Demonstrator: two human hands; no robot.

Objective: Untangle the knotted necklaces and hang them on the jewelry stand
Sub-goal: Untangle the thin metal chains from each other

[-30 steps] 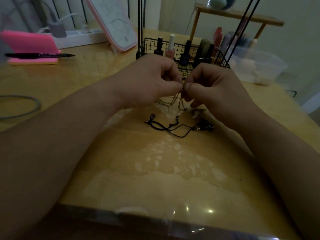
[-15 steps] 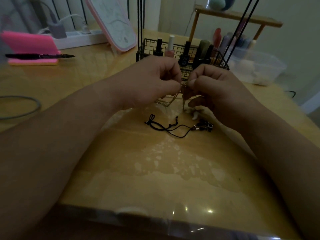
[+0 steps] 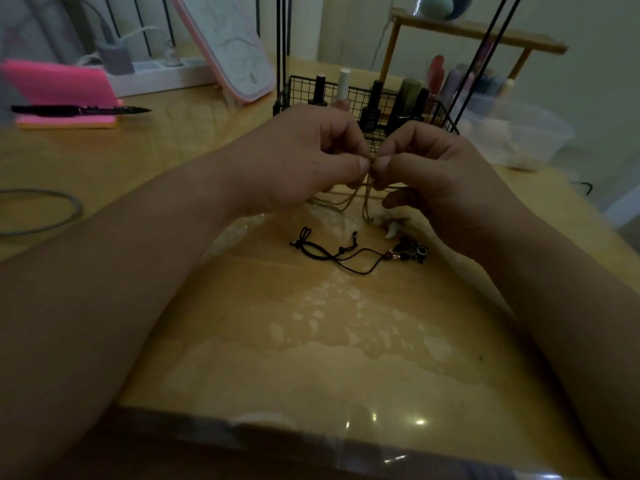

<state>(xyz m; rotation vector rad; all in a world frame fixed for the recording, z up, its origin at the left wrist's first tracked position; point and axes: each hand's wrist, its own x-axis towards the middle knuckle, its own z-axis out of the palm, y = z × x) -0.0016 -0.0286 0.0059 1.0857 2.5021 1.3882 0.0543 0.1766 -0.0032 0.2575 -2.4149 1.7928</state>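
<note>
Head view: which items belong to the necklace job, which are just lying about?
Job: gold chain, pinched by left hand and right hand; black cord necklace on table.
Lying about: pen, pink notepad, power strip, nail polish bottles, plastic tub.

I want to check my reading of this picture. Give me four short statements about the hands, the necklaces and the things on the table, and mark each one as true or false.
1. The left hand and the right hand both pinch the gold chain. True.
2. The black cord necklace hangs on a stand. False: it lies on the table, with no hand on it.
3. The black pen lies on the pink notebook. True.
4. The wire basket is empty. False: nail polish bottles stand in it.
</note>
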